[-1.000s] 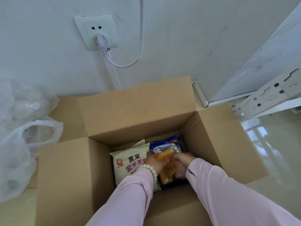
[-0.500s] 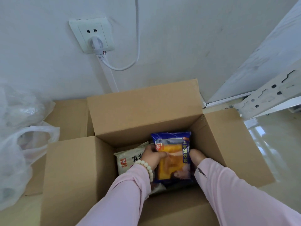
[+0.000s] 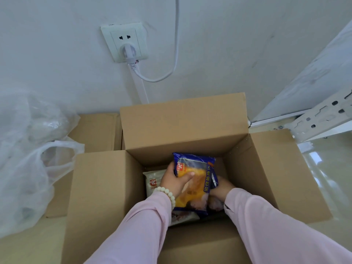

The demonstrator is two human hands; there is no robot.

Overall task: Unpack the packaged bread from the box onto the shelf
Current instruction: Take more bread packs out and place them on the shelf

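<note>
One bread packet [image 3: 200,187], now higher.

Person in pale pink long sleeves, bare hands.
Plain smooth left sleeve [image 3: 137,223] and right sleeve [image 3: 274,225], cuffs ending at wrists; bracelet [image 3: 168,195] of round white beads at left cuff; left hand [image 3: 172,181], right hand [image 3: 222,188] ungloved.
</note>
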